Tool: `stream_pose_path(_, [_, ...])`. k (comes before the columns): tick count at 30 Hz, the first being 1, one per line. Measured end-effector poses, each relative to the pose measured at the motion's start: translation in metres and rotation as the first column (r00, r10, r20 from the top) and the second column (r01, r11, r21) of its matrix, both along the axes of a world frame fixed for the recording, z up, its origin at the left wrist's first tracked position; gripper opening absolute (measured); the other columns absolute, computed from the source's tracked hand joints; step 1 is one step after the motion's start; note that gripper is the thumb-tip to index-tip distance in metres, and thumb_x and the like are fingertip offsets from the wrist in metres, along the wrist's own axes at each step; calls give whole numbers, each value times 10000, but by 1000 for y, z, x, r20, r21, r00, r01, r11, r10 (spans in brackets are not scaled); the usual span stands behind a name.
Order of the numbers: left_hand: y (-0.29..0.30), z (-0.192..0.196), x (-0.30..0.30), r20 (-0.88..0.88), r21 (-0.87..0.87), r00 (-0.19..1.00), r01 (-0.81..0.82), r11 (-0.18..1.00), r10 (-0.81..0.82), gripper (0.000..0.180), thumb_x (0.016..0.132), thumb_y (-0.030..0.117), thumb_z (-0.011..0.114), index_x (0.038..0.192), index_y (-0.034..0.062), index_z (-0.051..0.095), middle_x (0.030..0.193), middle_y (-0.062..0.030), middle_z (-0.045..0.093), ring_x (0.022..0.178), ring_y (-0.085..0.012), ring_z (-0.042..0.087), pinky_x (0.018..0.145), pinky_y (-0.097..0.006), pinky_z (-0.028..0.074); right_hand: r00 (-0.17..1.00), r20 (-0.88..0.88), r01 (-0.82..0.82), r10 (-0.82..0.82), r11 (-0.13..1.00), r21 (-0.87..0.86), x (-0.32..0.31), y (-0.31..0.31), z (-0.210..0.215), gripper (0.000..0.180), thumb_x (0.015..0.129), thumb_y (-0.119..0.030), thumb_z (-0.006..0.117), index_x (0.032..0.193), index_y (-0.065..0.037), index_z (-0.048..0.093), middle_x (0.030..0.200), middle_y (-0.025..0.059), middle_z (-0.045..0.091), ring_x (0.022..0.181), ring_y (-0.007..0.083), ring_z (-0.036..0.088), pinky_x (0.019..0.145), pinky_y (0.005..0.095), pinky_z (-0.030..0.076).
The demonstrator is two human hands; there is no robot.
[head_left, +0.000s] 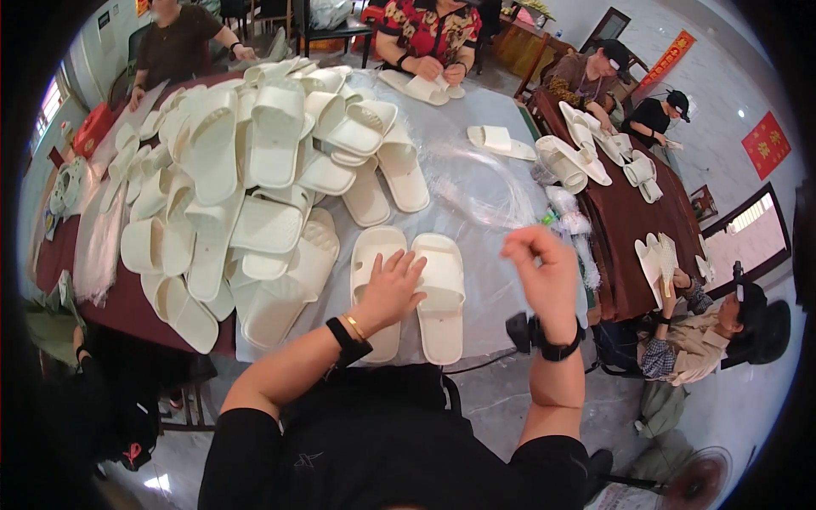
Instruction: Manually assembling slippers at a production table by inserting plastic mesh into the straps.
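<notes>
Two cream slide slippers lie side by side in front of me, toes pointing away. My left hand [393, 287] rests with fingers spread across the strap of the left slipper [378, 245], its fingertips near the right slipper [442, 327]. To the right, my right hand [544, 265] is raised above the table edge, with its fingers curled into a pinch. Whatever it may hold is too small to make out. Beyond it lies a loose bundle of thin clear plastic strands [489, 189]. A large heap of slippers [276, 136] rises at my left.
A single slipper [506, 143] lies toward the far right on the grey plastic sheet [450, 119]. Clear plastic packets [568, 212] sit at the right edge. Several people work around this table and a dark red table [625, 255] holding more slippers. Clear bags [102, 255] lie at left.
</notes>
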State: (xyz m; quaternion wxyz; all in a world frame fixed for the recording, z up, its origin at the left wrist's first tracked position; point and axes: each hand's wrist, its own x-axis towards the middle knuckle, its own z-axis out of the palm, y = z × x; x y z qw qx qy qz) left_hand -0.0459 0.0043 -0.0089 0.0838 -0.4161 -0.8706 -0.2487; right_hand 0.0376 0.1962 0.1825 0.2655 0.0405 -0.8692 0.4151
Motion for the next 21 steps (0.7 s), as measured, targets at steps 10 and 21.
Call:
stream_pose_path(10, [-74, 18, -30, 531, 346, 845, -279, 896, 58, 361, 843, 116, 607, 1185, 10, 560, 1058, -186, 595, 929, -333, 607, 828, -406, 488, 856, 492, -245, 160, 963, 114, 40, -96, -152, 86, 845, -74, 611, 922, -37, 601, 700, 137, 652, 665, 326, 653, 600, 393, 501])
stream_pose_path(21, [-49, -5, -68, 359, 292, 926, -227, 929, 114, 253, 852, 137, 568, 1056, 4, 636, 1028, -202, 632, 945, -369, 604, 842, -444, 477, 972, 221, -5, -76, 940, 342, -21, -120, -216, 203, 778, -52, 567, 965, 22, 598, 1006, 182, 611, 939, 357, 561, 798, 442, 466])
